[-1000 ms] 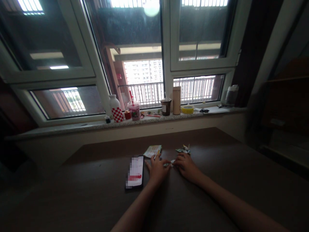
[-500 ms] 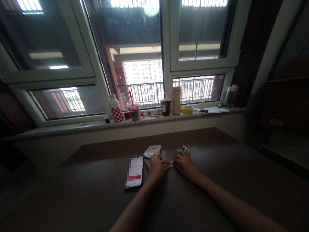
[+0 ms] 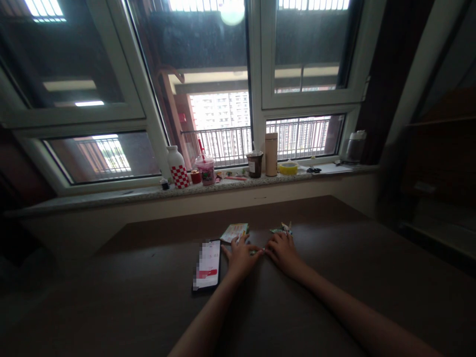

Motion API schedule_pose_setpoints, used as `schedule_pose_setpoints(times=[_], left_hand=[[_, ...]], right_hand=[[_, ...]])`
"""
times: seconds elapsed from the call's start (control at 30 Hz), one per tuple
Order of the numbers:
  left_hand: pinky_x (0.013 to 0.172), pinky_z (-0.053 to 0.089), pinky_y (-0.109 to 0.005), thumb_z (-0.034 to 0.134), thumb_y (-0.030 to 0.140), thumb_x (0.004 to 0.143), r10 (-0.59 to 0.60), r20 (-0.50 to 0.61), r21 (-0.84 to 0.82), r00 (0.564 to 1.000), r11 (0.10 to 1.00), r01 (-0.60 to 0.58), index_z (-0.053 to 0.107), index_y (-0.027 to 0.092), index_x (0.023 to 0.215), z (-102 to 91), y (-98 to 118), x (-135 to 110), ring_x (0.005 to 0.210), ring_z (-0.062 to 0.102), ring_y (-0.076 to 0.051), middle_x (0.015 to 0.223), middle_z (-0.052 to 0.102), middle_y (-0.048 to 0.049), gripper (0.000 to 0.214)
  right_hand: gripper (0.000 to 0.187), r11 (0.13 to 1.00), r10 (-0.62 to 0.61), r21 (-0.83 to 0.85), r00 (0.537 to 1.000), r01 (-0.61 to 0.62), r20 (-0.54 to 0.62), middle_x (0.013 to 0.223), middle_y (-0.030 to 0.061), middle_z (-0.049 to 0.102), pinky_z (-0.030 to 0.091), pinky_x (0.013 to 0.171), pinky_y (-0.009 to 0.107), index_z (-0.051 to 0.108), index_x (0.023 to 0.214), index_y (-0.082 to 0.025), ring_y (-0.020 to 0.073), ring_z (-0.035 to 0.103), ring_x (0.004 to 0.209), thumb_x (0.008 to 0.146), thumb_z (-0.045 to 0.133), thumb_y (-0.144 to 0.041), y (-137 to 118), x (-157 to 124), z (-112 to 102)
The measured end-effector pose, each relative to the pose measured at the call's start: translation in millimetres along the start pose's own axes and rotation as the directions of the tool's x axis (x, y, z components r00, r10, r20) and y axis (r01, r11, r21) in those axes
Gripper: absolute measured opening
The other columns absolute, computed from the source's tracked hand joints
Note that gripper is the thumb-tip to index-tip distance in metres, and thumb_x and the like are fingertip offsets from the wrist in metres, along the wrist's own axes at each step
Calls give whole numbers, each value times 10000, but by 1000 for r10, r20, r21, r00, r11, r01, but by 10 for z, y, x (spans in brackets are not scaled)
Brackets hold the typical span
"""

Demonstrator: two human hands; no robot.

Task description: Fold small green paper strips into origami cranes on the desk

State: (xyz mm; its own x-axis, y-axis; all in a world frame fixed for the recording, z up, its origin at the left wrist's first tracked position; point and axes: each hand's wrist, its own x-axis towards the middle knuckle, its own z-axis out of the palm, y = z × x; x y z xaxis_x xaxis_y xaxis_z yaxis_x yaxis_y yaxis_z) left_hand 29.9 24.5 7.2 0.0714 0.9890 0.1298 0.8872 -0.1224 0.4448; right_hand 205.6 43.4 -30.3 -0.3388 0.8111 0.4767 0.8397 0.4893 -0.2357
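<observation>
My left hand (image 3: pixel 241 255) rests on the brown table, its thumb and index fingertips closed at a small pale piece (image 3: pixel 264 250) too tiny to name. From the other side my right hand (image 3: pixel 284 252) meets it, fingers curled and fingertips pressed together; what they grip is mostly hidden. Just beyond the left fingers lies a flat printed packet (image 3: pixel 234 231), pale with green and yellow. Past the right knuckles sits a small crumpled-looking green and white item (image 3: pixel 284 229), partly covered by the hand. A phone (image 3: pixel 208 265) with a lit screen lies left of my left hand.
Behind the brown table (image 3: pixel 148 297), a stone windowsill (image 3: pixel 148 194) holds a red-checked white bottle (image 3: pixel 178 168), a pink drink cup (image 3: pixel 207 171), a brown drink cup (image 3: pixel 255 163), a tan flask (image 3: pixel 271 154), yellow tape (image 3: pixel 288 169) and black scissors (image 3: pixel 314 170).
My right hand has shifted slightly left, closer to my left fingertips. The small pale piece between the hands shows less. The phone, packet and crumpled item stay in place.
</observation>
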Motion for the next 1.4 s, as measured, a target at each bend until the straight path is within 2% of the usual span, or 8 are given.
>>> schedule_pose_setpoints(times=[0.23,0.43,1.0,1.23,1.4], left_hand=[[1070,11,-767,643,444,822,-32,-3,-53,999,998,31,766,385,882,10,16,33,1403,288,-349,1448,491,15,148],[1082,7,-751,653,415,812,-57,-2,-45,998,997,57,760,385,893,-2,62,38,1409,283,-330,1449,485,13,137],[1063,11,-771,640,375,820,-35,-19,-18,999,999,35,752,398,904,28,64,29,1416,268,-348,1465,469,28,143],[1068,-13,-766,619,463,827,-35,-16,7,999,999,35,758,406,915,-1,34,21,1424,252,-355,1483,458,35,175],[1077,-38,-751,629,465,823,-23,-5,28,1000,999,23,750,430,951,-4,14,29,1432,243,-337,1501,431,33,180]], right_hand=[[179,997,75,11,997,-74,-26,1059,84,623,352,1012,506,680,908,-222,282,493,1092,905,575,-368,63,18,126],[172,990,141,-9,990,-141,14,1095,92,619,357,1010,487,685,896,-214,288,482,1101,896,589,-357,2,36,104],[206,983,185,-14,982,-185,29,1123,97,619,359,994,496,687,899,-217,289,492,1102,901,568,-385,-32,42,75],[210,979,204,26,979,-204,19,1111,90,620,362,991,487,686,864,-225,282,500,1104,899,568,-395,-23,38,100],[213,979,203,25,979,-204,25,1117,95,619,370,982,485,690,881,-220,284,501,1103,903,559,-387,-28,37,92]])
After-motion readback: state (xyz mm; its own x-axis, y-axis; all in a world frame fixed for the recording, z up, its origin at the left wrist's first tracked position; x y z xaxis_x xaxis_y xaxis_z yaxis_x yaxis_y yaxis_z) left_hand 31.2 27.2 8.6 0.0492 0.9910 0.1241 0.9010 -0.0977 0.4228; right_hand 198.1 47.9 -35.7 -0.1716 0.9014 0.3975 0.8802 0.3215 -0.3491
